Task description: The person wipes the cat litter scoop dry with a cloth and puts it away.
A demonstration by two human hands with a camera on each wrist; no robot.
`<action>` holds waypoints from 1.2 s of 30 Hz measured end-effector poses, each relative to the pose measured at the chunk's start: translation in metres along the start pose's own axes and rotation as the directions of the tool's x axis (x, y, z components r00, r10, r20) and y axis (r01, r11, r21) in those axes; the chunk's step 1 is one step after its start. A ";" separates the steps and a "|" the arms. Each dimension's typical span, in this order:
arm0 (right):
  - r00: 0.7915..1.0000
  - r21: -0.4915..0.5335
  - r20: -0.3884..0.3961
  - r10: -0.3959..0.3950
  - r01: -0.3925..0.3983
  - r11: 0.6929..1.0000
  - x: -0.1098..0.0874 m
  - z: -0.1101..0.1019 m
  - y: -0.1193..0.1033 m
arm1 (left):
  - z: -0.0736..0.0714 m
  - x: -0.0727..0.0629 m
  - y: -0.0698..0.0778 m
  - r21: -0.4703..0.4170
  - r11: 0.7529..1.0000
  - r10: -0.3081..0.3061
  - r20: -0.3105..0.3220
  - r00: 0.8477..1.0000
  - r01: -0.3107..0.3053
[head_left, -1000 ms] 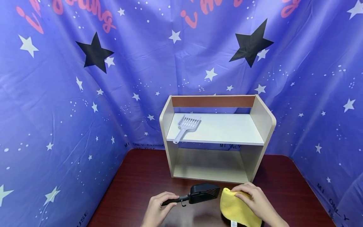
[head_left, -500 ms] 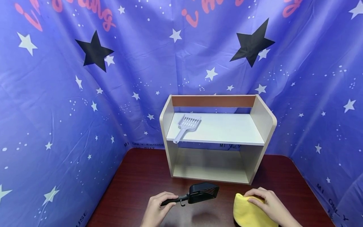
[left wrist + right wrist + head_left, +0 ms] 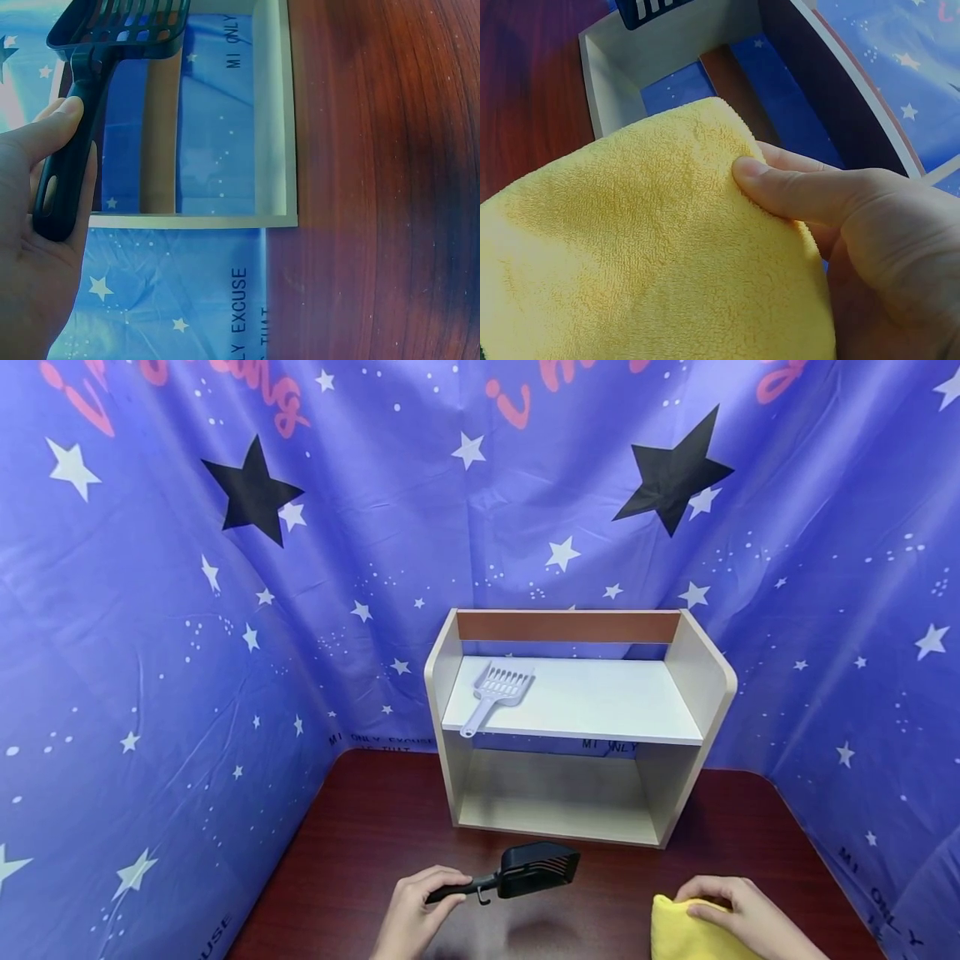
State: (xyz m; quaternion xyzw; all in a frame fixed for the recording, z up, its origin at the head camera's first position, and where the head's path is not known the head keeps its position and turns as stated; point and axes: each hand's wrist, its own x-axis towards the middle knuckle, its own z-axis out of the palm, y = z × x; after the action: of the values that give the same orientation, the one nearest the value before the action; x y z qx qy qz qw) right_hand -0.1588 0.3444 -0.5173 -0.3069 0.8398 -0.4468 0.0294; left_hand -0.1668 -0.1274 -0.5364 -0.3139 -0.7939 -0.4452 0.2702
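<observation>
A black slotted litter scoop (image 3: 536, 868) is held by its handle in my left hand (image 3: 416, 906), raised over the table with its basket to the right. In the left wrist view, my thumb lies along the handle (image 3: 71, 165) of that scoop. My right hand (image 3: 738, 910) pinches the edge of a yellow cloth (image 3: 690, 933) near the front right. Thumb and fingers grip the cloth's edge in the right wrist view, where its fluffy face (image 3: 667, 240) fills much of the picture. The cloth's lower part runs out of the head view.
A small two-level shelf (image 3: 577, 735) stands on the dark red table (image 3: 360, 827) behind both hands. On its white upper board lies a pale lilac slotted scoop (image 3: 498, 689). A blue star-patterned curtain (image 3: 375, 527) surrounds the table at the back and sides.
My right hand has moved right and slightly down with the yellow cloth, away from the black scoop. My left hand and the black scoop have stayed nearly still.
</observation>
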 end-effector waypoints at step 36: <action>0.898 -0.420 -0.439 -0.017 -0.189 0.888 0.007 0.009 0.043 | 0.002 0.003 0.002 0.010 1.000 -0.012 -0.007 1.000 0.012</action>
State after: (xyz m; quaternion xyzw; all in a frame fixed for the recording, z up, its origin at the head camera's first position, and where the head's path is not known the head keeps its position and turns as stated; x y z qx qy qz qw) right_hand -0.1825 0.3524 -0.5540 -0.1603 0.9188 -0.2939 -0.2090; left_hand -0.1671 -0.1243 -0.5338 -0.3065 -0.7970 -0.4439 0.2718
